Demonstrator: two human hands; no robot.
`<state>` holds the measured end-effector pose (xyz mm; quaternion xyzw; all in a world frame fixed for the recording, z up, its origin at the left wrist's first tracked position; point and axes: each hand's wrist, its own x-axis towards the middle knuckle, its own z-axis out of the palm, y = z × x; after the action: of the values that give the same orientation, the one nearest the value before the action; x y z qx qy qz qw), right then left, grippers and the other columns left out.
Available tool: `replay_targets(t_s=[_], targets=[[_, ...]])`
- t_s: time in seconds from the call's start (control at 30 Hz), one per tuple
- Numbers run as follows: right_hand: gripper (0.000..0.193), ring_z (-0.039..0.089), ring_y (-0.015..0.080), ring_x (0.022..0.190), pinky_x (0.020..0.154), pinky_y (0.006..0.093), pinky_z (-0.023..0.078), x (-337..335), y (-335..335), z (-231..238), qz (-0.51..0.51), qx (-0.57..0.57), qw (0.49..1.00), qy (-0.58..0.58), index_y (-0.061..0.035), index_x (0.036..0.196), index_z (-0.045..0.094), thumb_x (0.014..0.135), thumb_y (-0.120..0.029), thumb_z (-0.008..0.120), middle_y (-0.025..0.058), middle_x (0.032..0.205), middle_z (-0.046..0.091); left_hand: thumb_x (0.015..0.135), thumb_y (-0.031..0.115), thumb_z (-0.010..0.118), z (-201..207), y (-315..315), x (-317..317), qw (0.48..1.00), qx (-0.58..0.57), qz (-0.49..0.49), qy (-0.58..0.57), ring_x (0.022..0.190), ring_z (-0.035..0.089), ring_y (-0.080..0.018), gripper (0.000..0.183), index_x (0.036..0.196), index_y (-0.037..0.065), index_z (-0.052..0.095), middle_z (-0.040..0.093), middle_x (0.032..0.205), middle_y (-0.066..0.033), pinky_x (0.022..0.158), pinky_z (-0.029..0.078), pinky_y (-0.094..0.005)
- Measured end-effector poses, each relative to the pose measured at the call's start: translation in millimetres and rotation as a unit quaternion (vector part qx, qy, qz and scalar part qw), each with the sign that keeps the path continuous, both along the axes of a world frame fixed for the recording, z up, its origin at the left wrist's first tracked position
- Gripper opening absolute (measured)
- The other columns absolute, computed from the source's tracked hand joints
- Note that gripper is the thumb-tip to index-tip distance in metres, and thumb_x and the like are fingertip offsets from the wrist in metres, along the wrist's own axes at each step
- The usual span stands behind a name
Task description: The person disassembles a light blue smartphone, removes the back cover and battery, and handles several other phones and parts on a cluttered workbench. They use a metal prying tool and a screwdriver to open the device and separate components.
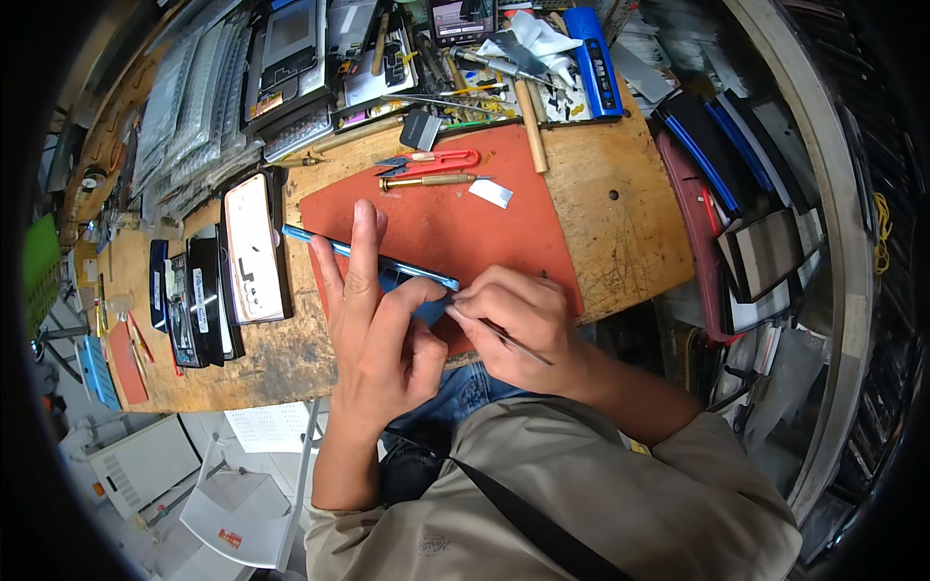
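Note:
A blue smartphone (402,267) is held tilted nearly on edge above the red-orange work mat (484,228). My left hand (368,329) grips it, with some fingers raised along its upper edge and the thumb and index finger bent near its lower right part. My right hand (523,315) is closed in a pinch on a thin metal tool (526,351), whose back end sticks out below the fingers. Its tip meets the phone's right end, hidden by my fingertips. Beyond the phone on the mat lie a brass-coloured screwdriver (426,180), red-handled cutters (436,160) and a small white piece (491,193).
Left of the mat, opened phones (199,300) and a pale phone panel (255,247) stand on the wooden bench (630,213). Bubble-wrap sleeves (194,97) are piled at the back left. A wooden stick (531,126) and a blue box (593,63) lie at the back.

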<state>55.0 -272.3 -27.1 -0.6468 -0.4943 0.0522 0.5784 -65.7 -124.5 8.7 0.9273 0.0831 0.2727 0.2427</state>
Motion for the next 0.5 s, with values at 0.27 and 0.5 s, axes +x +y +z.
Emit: replay_targets(t_s=[0.27,0.5], targets=[[0.016,0.063,0.0348,0.069,0.061,0.0453,0.051,1,-4,20,-0.005,-0.030,0.998,-0.055,-0.0025,0.091,0.061,0.083,0.001,0.075,0.0130,0.083,0.058,0.072,0.004,0.063,1,4,3,1.000,-0.002,-0.018,-0.007,0.141,0.056,-0.0442,0.034,0.104,0.008,0.072,0.037,0.166,-0.0325,0.128,0.011,-0.0688],[0.017,0.061,0.0362,0.068,0.063,0.0467,0.050,-3,-11,13,-0.015,-0.078,0.991,-0.107,-0.0035,0.087,0.057,0.082,-0.001,0.074,0.0137,0.083,0.057,0.071,0.002,0.063,3,6,-1,0.999,-0.016,-0.031,0.011,0.138,0.058,-0.0429,0.039,0.108,0.008,0.072,0.037,0.165,-0.0286,0.127,0.013,-0.0713]])
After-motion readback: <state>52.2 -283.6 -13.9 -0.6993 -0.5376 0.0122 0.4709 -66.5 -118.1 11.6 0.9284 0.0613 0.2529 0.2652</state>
